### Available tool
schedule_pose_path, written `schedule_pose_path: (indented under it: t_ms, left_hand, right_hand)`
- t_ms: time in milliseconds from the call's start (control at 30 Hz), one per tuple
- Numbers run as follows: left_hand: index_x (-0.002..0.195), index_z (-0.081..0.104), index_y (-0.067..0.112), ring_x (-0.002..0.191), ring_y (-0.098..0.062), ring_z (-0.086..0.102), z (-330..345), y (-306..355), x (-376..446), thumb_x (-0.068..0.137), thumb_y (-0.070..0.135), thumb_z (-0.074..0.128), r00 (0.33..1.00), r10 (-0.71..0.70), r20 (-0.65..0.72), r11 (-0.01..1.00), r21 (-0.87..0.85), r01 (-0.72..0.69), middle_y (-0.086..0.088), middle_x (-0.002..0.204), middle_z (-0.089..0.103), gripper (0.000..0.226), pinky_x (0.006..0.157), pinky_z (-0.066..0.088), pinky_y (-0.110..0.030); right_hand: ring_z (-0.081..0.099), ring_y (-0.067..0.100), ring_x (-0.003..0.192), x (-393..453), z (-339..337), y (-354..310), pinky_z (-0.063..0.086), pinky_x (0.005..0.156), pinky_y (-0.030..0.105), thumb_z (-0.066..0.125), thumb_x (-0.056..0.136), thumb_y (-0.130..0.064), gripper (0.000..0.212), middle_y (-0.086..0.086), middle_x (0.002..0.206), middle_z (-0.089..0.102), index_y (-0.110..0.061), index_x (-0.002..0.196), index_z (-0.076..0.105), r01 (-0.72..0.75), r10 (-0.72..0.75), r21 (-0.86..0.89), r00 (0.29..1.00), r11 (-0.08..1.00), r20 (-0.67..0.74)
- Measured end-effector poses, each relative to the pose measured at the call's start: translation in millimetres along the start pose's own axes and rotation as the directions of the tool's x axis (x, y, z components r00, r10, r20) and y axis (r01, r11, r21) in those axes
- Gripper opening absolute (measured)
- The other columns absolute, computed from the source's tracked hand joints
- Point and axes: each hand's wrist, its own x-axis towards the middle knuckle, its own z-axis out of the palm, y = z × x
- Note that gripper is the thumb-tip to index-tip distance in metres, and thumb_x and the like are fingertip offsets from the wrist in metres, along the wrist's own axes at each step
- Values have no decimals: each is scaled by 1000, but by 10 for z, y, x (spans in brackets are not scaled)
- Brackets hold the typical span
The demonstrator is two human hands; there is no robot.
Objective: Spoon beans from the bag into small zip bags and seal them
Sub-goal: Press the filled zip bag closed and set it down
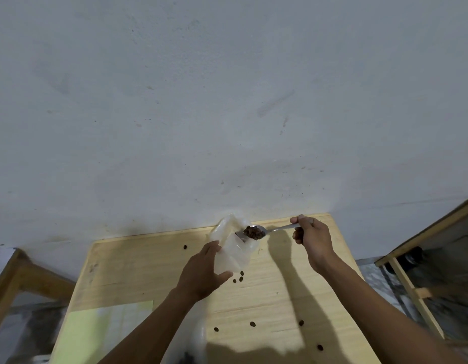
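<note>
Above the zip bag [234, 248], a spoon [264, 230] holds beans [253, 232].

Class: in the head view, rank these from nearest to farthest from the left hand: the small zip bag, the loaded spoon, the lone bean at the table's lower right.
1. small zip bag, in the left hand.
2. spoon, over the bag's mouth, held from the right.
3. lone bean, lower right on the table.

Table [280, 298] mostly bare; loose beans [252, 323] scattered; wall [227, 101] blocks far edge.

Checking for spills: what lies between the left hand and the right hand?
In the head view, the small zip bag and the loaded spoon lie between the left hand and right hand.
</note>
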Motion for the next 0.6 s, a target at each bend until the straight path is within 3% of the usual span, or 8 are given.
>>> schedule_pose_path:
  t_ms: [167, 267, 400, 467, 600]
  left_hand:
    - [137, 38, 21, 109, -19, 59, 14, 38, 21, 75, 53, 72, 1000, 9, -1, 1000, -20, -9, 12, 139, 45, 78, 86, 49, -32]
    - [135, 39, 21, 106, -18, 61, 11, 59, 14, 75, 52, 72, 1000, 29, 1, 999, -22, -29, 11, 138, 46, 76, 83, 50, -31]
    - [135, 39, 24, 105, -16, 60, 5, 17, -6, 74, 54, 71, 999, 41, 14, 999, -29, -40, 11, 136, 48, 74, 83, 50, -31]
    - [135, 39, 25, 103, -14, 60, -5, -16, -19, 75, 55, 69, 998, 61, 32, 998, -16, -61, 12, 136, 48, 74, 81, 49, -28]
    - [136, 39, 24, 102, -14, 61, -10, -58, -40, 74, 59, 66, 988, 142, 63, 988, 53, -145, 9, 137, 50, 76, 84, 50, -26]
  right_hand:
    - [53, 12, 57, -154, 66, -33, 41, 62, 31, 45, 102, -22, 32, 5, 64, 60, -10, 86, 70, 117, -97, -180, 988, 977, 119]
    - [53, 1, 53, -281, 166, -49, 41, 64, 24, 48, 101, -22, 28, -2, 68, 61, -11, 90, 71, 249, -192, -281, 957, 927, 216]
    - [58, 6, 69, -349, 212, -75, 41, 67, 14, 49, 102, -18, 23, -5, 84, 60, -17, 92, 70, 532, -437, -320, 839, 784, 325]
    - [57, 10, 71, -310, 193, -61, 41, 69, 14, 47, 103, -13, 25, -4, 86, 60, -17, 91, 68, 597, -535, -288, 801, 749, 270]
    - [60, 11, 69, -170, 150, 34, 42, 66, 14, 45, 103, -16, 26, -1, 93, 64, -18, 94, 69, 501, -503, -264, 862, 824, 64]
